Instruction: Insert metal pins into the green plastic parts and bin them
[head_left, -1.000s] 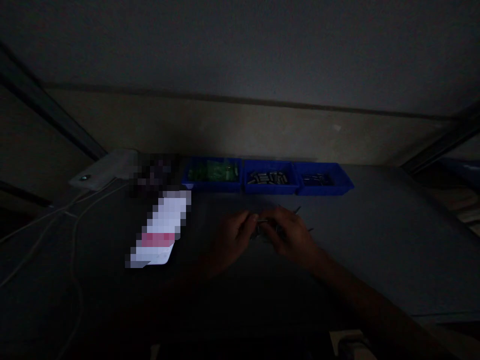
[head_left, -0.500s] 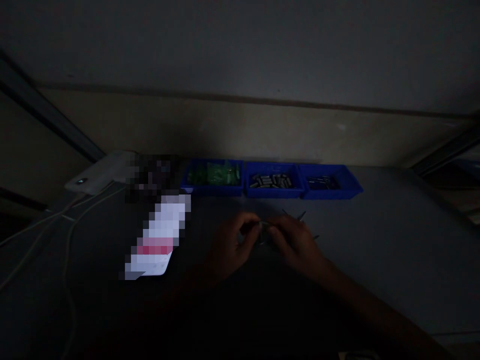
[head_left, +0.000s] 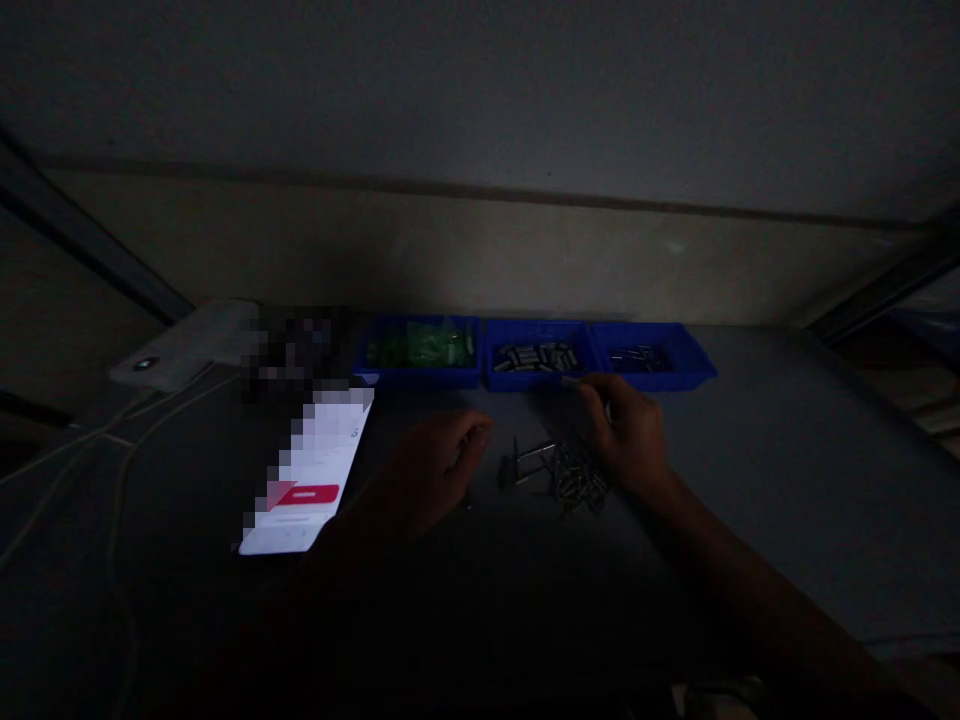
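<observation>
The scene is very dark. My left hand rests on the table with its fingers curled in; whether anything is in them is hidden. My right hand is raised toward the blue bins, pinching a small pale cylinder at its fingertips, just in front of the middle bin. Between the hands lies a pile of small metal pins, with one assembled piece at its left edge.
Three blue bins stand in a row at the back: the left bin holds green parts, the middle grey cylinders, the right bin thin dark pins. A lit phone lies at left. A white device with cables sits further left.
The hands, which were together over the pile, have parted. My right hand has moved up and right toward the middle bin with a small cylinder. My left hand has drawn back left.
</observation>
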